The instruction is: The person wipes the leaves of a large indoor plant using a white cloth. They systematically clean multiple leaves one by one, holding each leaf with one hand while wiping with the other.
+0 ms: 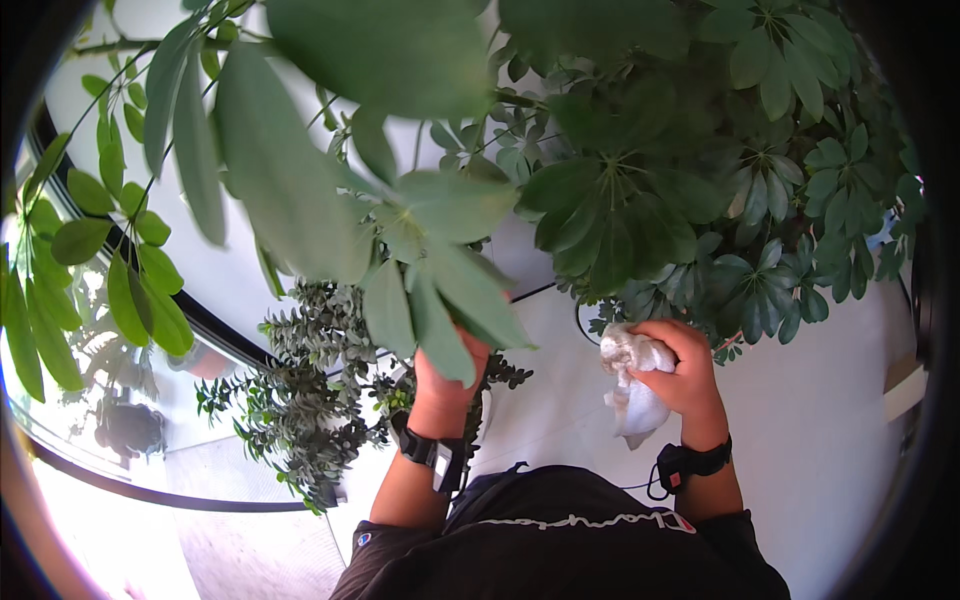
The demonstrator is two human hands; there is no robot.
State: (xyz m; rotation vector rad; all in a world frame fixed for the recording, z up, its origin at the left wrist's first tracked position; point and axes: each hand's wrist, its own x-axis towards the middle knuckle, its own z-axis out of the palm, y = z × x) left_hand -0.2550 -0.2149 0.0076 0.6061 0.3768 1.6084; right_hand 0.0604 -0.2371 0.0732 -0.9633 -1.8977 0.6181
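Observation:
My right hand grips a bunched, soiled white cloth right of the middle, below the dark foliage. Broad leaves of an umbrella plant hang over my left hand and hide its fingers, so whether it holds a leaf or stem cannot be told. More umbrella plant leaves fill the upper right, close above the cloth. Both wrists wear black straps.
A bushy small-leaved potted plant stands left of my left forearm. A curved black frame with glass runs along the left side, with a pot beyond it. Bright green leaves hang at the far left. The pale floor shows at right.

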